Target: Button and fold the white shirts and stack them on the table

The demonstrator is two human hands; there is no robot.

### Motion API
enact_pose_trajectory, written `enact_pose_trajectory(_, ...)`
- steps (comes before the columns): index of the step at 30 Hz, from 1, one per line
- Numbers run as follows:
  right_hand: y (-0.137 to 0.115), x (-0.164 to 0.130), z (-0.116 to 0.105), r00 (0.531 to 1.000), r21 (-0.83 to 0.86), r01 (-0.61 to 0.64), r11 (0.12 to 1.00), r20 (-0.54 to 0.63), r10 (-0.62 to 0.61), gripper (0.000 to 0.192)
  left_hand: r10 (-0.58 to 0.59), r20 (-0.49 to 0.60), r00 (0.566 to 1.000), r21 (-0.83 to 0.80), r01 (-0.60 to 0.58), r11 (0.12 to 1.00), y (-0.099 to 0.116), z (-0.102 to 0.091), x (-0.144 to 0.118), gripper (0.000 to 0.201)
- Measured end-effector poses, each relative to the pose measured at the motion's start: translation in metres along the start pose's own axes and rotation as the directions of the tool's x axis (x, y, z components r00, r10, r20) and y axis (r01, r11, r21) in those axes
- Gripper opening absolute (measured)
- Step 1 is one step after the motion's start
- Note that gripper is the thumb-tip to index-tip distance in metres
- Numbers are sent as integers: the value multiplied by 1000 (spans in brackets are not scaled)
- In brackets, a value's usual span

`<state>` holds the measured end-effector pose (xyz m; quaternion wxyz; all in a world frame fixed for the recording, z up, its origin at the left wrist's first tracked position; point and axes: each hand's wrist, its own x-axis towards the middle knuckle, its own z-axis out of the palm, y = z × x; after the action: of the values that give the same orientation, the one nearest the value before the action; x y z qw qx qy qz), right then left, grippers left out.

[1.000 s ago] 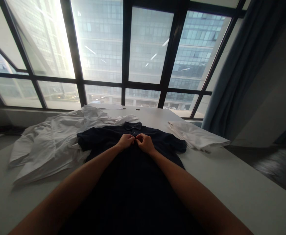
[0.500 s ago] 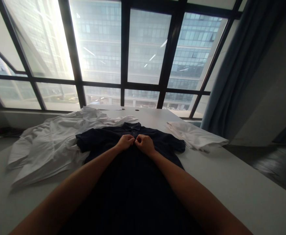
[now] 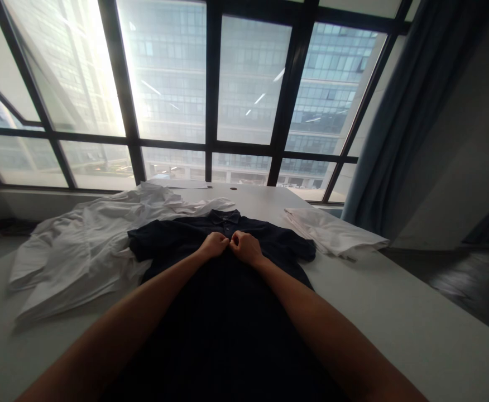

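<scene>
A dark navy short-sleeved shirt (image 3: 177,234) lies spread face up, its collar pointing away from me toward the window. Both of my hands meet at its front placket, just below the collar. My left hand (image 3: 214,244) pinches the placket from the left with its fingers closed. Against it, my right hand (image 3: 247,247) is closed on the same strip of cloth from the right. Small buttons show above the fingertips; whether a button is between the fingers is hidden. The lower shirt merges into dark shadow.
A heap of white shirts (image 3: 81,245) spreads over the left of the white table (image 3: 395,312). Folded white cloth (image 3: 332,231) lies at the right, beside the navy sleeve. Behind the table stand large windows and a blue curtain (image 3: 378,151).
Both hands stay at the placket, with only slight finger movement. The whole view has shifted a little; the shirt and white garments lie as before.
</scene>
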<state>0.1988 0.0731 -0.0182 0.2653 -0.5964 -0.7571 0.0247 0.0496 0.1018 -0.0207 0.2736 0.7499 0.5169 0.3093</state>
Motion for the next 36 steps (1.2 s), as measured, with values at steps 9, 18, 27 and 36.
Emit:
enact_pose_trajectory(9,21,16,15,998,441,-22,897,66,-8,10,113,-15,993,23,-113,993,-4,-1,1,20)
enact_pose_trajectory(18,14,10,1,997,146,38,989,59,-47,17,239,-88,967,539,-156,828,6,-14,-22,33)
enact_pose_trajectory(27,42,15,-21,859,-225,-185,957,436,269,87,1,301,954,544,-172,821,-13,-20,-9,65)
enact_pose_trajectory(36,78,63,-18,886,-258,-270,928,311,345,78,-37,155,987,676,-79,733,-49,-65,39,60)
